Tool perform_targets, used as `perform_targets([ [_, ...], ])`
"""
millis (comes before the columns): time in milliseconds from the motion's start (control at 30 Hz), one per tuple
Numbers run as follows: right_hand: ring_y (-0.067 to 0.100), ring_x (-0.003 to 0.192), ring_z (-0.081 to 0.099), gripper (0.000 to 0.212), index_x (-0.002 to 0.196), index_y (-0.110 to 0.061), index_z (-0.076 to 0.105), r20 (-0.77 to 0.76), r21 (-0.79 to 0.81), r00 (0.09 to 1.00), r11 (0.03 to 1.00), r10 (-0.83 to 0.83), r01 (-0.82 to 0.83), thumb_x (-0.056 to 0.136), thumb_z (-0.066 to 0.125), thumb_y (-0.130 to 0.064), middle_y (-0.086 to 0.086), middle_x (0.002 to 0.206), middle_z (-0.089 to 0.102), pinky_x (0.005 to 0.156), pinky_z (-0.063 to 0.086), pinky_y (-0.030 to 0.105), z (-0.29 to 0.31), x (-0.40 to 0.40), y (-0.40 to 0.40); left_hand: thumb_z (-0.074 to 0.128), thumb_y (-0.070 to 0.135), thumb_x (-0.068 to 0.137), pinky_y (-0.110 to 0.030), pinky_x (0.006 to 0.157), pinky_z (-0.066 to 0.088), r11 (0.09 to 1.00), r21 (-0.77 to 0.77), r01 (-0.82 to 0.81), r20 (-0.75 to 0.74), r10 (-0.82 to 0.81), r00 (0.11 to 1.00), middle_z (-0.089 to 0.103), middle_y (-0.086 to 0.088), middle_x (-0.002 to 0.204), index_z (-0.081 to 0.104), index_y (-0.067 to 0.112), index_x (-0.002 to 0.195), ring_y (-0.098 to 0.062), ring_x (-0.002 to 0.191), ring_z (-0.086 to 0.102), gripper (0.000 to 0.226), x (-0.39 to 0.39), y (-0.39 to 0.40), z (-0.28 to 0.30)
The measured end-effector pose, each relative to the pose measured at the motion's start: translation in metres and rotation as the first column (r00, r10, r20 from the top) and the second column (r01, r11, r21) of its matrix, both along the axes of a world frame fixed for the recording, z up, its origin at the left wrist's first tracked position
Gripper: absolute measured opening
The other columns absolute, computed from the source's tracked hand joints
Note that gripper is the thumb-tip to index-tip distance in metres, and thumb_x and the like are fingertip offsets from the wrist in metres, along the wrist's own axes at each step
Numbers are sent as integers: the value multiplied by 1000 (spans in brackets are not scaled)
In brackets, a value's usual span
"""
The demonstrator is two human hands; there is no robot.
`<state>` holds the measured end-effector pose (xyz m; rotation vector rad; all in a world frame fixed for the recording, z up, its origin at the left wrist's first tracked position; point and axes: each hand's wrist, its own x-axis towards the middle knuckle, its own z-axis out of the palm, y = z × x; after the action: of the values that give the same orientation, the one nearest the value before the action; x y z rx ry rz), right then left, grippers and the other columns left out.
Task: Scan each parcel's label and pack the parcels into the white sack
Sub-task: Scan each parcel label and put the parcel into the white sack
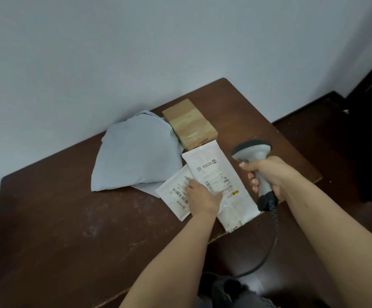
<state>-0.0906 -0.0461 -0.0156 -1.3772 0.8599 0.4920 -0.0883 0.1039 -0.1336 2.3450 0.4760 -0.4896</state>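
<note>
Print on the labels of the 2 white flat mailer parcels, the long one and the smaller one, is too small to read. The left hand covers part of both labels. The grey-blue crumpled poly bag hides the left base of the brown taped cardboard box. The dark coiled scanner cable drops behind the dark brown wooden table edge.
</note>
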Motion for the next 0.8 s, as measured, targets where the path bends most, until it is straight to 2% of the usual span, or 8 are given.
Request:
perform_targets([
  [167, 13, 40, 40, 16, 77, -3, 57, 8, -8, 1000, 1000, 25, -25, 89, 67, -5, 5, 53, 46, 44, 38, 25, -2, 3, 2, 81, 11, 76, -35, 90, 51, 959, -271, -88, -33, 82, 996, 57, -7, 128, 33, 8, 130, -25, 115, 58, 72, 3, 2, -8],
  [300, 13, 40, 40, 10, 85, -1, 58, 27, -33, 998, 998, 62, -61, 91, 65, -5, 5, 55, 46, 43, 39, 25, 5, 9, 14, 75, 13, 83, -31, 80, 55, 914, -403, -48, -16, 46, 999, 66, -3, 107, 56, 15, 104, -23, 101, 65, 28, 1, 29, 1],
  [433, 13, 38, 39, 10, 87, 0, 57, 78, -28, 990, 993, 115, -113, 92, 64, -5, 5, 55, 45, 41, 38, 24, 20, 20, 42, 70, 18, 88, -43, 85, 58, 863, -500, -65, -10, 70, 998, 68, -10, 107, 61, 17, 104, -26, 96, 68, 19, 7, 92, 23],
  [500, 14, 39, 38, 13, 82, -2, 56, 111, -32, 981, 987, 161, -158, 92, 64, -5, 5, 53, 45, 42, 37, 24, 28, 27, 62, 67, 19, 91, -41, 87, 57, 870, -492, -14, 5, 19, 1000, 70, -10, 107, 66, 17, 106, -23, 93, 69, 15, 9, 134, 39],
  [633, 13, 38, 38, 16, 80, -6, 54, 137, 16, 950, 958, 282, -286, 93, 63, -6, 3, 51, 45, 38, 37, 22, 37, 34, 117, 60, 25, 95, -36, 99, 47, 924, -184, 334, -30, -345, 938, 67, 9, 111, 67, 26, 116, -11, 105, 61, 22, 9, 215, 69],
  [667, 13, 38, 38, 15, 82, -6, 53, 135, 28, 938, 945, 318, -325, 93, 63, -7, 3, 51, 45, 37, 37, 22, 38, 34, 132, 59, 26, 95, -42, 107, 40, 912, -96, 398, -74, -405, 911, 65, 12, 114, 66, 29, 118, -10, 112, 58, 24, 7, 231, 74],
  [733, 13, 39, 38, 12, 86, -6, 53, 130, 39, 914, 919, 384, -391, 93, 63, -8, 4, 54, 46, 37, 37, 22, 36, 33, 163, 57, 29, 96, -57, 119, 10, 856, 109, 505, -140, -489, 861, 62, 14, 125, 65, 37, 120, -13, 127, 47, 27, 1, 255, 83],
  [800, 13, 38, 39, 12, 87, -5, 53, 121, 32, 888, 892, 444, -450, 92, 64, -8, 5, 55, 46, 37, 37, 22, 33, 29, 193, 58, 32, 95, -61, 114, -7, 786, 307, 537, -114, -530, 840, 52, 11, 140, 59, 40, 128, -17, 140, 30, 34, -10, 272, 88],
])
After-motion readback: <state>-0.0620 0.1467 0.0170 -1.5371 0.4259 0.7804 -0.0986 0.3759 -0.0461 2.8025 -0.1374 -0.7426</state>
